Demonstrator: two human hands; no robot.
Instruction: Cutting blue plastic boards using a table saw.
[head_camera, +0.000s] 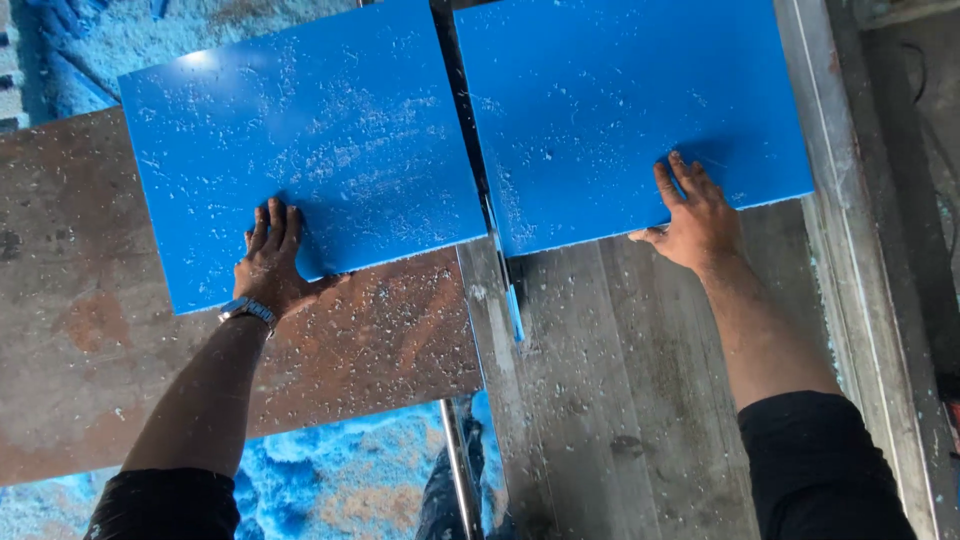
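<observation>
Pressing flat with spread fingers, the left hand (270, 262) bore down on the near edge of the left blue panel (300, 150) while the right hand (697, 215), likewise open and gripping nothing, held the right blue panel (630, 110). The panels lay apart on either side of a narrow slot (468, 150), seemingly steadied there. Pale shavings (400, 320) littered the rusty table (90, 330) beneath.

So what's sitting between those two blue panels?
In the head view, a narrow dark gap separates the left blue panel from the right blue panel; a thin blue strip lies at its near end.
</observation>
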